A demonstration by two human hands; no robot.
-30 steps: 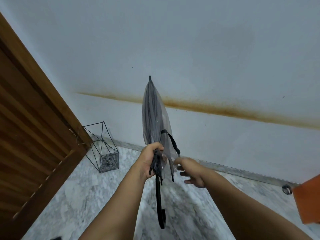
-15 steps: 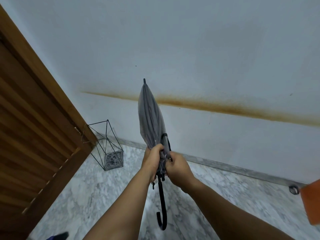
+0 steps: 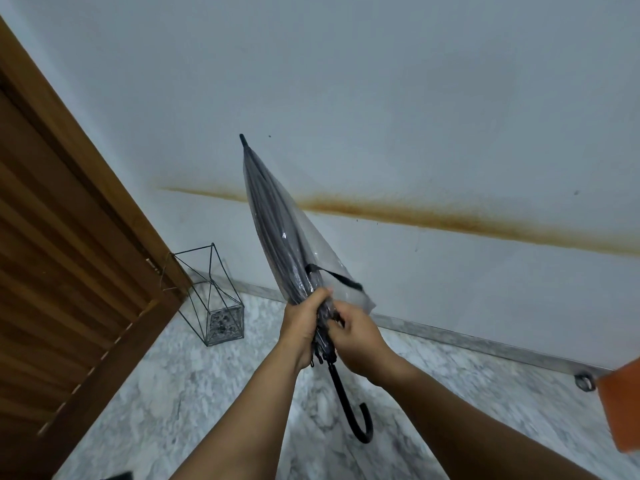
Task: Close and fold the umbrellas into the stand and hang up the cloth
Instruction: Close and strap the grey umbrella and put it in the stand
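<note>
Umbrella (image 3: 277,237): gripped by left hand (image 3: 303,325) and right hand (image 3: 356,336), tip up; stand (image 3: 211,296) lower left (nearer left hand).

stained wall (image 3: 381,98), marble floor (image 3: 173,393), wooden door (image 3: 69,254)

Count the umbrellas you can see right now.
1. The clear umbrella is held tip-up in front of the wall, gripped by both the left hand and right hand. Others may lie outside the view.

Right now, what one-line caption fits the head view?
Both hands, left hand and right hand, grip a closed clear umbrella, strap loose, near an empty wire stand.
</note>
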